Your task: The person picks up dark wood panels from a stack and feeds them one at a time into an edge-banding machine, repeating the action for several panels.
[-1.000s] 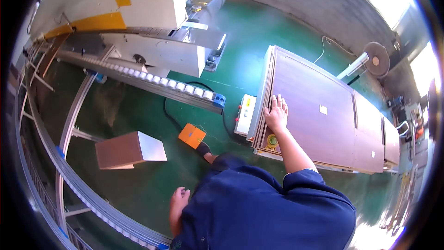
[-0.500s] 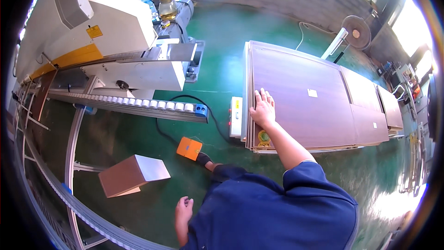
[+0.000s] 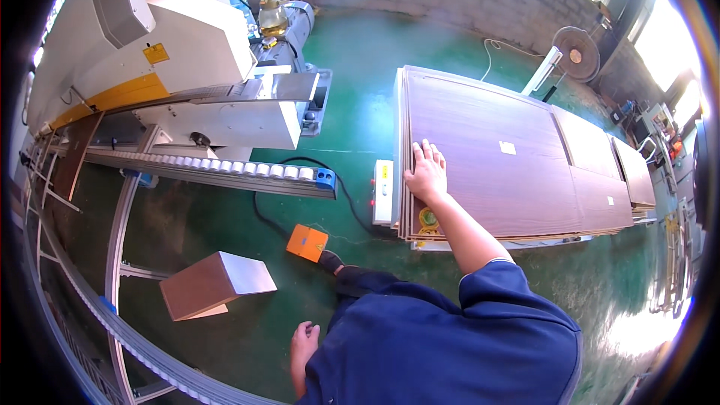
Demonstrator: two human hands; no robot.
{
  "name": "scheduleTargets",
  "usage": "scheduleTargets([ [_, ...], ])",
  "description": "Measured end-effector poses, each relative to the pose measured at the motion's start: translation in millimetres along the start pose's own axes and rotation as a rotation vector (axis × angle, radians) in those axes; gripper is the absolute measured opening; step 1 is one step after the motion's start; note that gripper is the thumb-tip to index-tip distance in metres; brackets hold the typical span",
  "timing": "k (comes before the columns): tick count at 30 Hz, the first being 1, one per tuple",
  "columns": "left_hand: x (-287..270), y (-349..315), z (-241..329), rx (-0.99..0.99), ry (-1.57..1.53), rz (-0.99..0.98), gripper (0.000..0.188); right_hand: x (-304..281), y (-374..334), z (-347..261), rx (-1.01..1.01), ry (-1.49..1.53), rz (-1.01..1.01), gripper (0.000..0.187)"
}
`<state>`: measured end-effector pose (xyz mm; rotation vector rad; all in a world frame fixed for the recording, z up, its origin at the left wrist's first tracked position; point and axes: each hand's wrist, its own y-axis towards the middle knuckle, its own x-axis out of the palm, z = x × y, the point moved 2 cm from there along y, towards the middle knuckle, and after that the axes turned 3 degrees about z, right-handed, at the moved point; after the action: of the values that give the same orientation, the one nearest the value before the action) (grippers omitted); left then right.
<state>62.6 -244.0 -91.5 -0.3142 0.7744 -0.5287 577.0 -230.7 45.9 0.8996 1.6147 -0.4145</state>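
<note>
My right hand (image 3: pixel 427 173) lies flat with its fingers stretched on the top dark-brown panel (image 3: pixel 487 146) of a stack, near its left edge. A yellow-green roll of tape (image 3: pixel 428 220) sits on that panel just nearer than my wrist. My left hand (image 3: pixel 304 343) hangs low beside my body, fingers loosely bent, with nothing seen in it. The nearest thing on its left is a box-like stack of brown panels (image 3: pixel 199 285) with a pale, shiny end. An orange foot-pedal box (image 3: pixel 307 243) is on the floor by my shoe.
A white machine (image 3: pixel 199 37) with a yellow strip fills the far left. Its rail of white rollers (image 3: pixel 259 169) juts toward me. A brown panel (image 3: pixel 79 154) lies at the machine's left end. A black cable (image 3: pixel 262 217) crosses the green floor. A fan (image 3: pixel 576 55) stands behind the stack.
My left hand has shifted slightly right and down. The brown panel at the machine's left end has moved a little to the right. My right hand stays on the stack.
</note>
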Motion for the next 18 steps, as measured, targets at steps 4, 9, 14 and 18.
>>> scheduleTargets([
  [4,-2,0,3,-0.018,-0.004,-0.007,0.043,0,1,0,-0.001,0.012,0.002,0.069],
  [9,-5,0,3,-0.016,-0.001,0.003,0.043,7,-2,0,-0.002,-0.005,0.005,0.068],
  [14,-7,0,0,-0.022,-0.020,0.016,0.042,13,-4,2,0.006,-0.018,-0.012,0.069],
  [18,-7,1,-2,-0.026,-0.042,0.029,0.043,24,-3,6,0.012,0.004,-0.003,0.072],
])
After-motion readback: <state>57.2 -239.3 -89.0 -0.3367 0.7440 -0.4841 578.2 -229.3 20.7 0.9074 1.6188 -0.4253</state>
